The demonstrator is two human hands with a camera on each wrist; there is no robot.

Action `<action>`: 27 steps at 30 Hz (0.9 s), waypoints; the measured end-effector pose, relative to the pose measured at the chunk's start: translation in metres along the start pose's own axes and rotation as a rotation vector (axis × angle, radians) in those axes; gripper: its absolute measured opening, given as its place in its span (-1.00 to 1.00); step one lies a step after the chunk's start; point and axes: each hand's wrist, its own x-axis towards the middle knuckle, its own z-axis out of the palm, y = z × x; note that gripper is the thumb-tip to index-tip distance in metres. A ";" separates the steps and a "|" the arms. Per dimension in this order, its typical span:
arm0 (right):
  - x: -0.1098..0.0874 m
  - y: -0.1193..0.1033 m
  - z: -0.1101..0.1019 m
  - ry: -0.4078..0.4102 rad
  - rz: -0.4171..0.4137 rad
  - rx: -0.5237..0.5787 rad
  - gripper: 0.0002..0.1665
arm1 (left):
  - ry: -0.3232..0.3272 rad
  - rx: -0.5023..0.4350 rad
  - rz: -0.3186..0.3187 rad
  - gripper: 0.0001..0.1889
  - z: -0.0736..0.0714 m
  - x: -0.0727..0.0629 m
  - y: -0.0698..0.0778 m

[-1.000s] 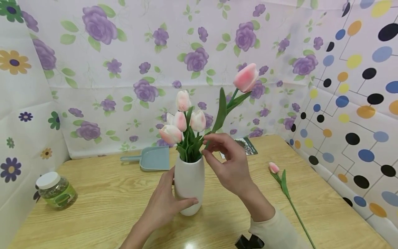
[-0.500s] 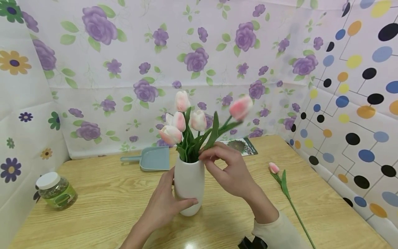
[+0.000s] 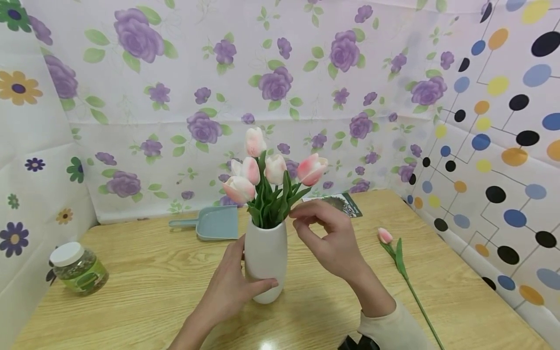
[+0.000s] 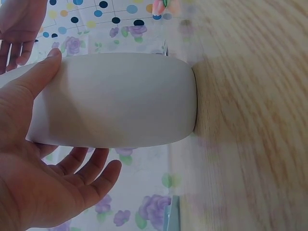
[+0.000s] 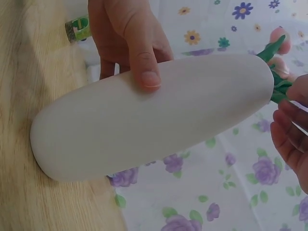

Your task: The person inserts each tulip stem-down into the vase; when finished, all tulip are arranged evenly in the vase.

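My left hand (image 3: 236,277) grips the white vase (image 3: 266,257) from the side, thumb across its front; the left wrist view shows the fingers (image 4: 98,180) curving round its far side. The vase stands upright on the table, holding several pale pink tulips (image 3: 246,187) with green leaves. Among them, a deeper pink tulip (image 3: 312,169) leans out to the right, its lower stem hidden inside the vase. My right hand (image 3: 328,238) hovers just right of the rim with loosely bent fingers and nothing between them. In the right wrist view its fingers (image 5: 286,139) are beside the leaves.
A single pink tulip (image 3: 385,236) lies on the table (image 3: 166,277) at the right. Behind the vase are a blue-grey dustpan (image 3: 218,223) and a printed card (image 3: 350,205). A white-lidded jar (image 3: 80,270) stands at left. Patterned cloth (image 3: 175,63) surrounds the table.
The deeper pink tulip has moved down and left into the vase beside the others. My right hand has let go of it and drawn slightly right; my left hand stays on the vase.
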 end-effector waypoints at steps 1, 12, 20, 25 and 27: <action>0.000 0.000 0.000 0.009 0.001 0.013 -0.76 | 0.000 -0.001 -0.002 0.19 0.000 0.000 0.000; 0.002 -0.002 0.003 -0.017 -0.008 -0.033 -0.69 | -0.002 0.000 0.000 0.17 0.000 0.000 0.000; -0.020 0.014 -0.016 -0.002 0.124 -0.009 -0.73 | -0.018 0.013 -0.020 0.18 0.005 0.003 0.002; -0.033 0.028 -0.032 0.026 0.246 0.031 -0.73 | -0.013 0.018 -0.016 0.18 0.002 0.002 0.002; -0.037 0.032 -0.040 0.026 0.313 0.035 -0.72 | -0.012 0.019 -0.004 0.17 0.000 0.002 0.002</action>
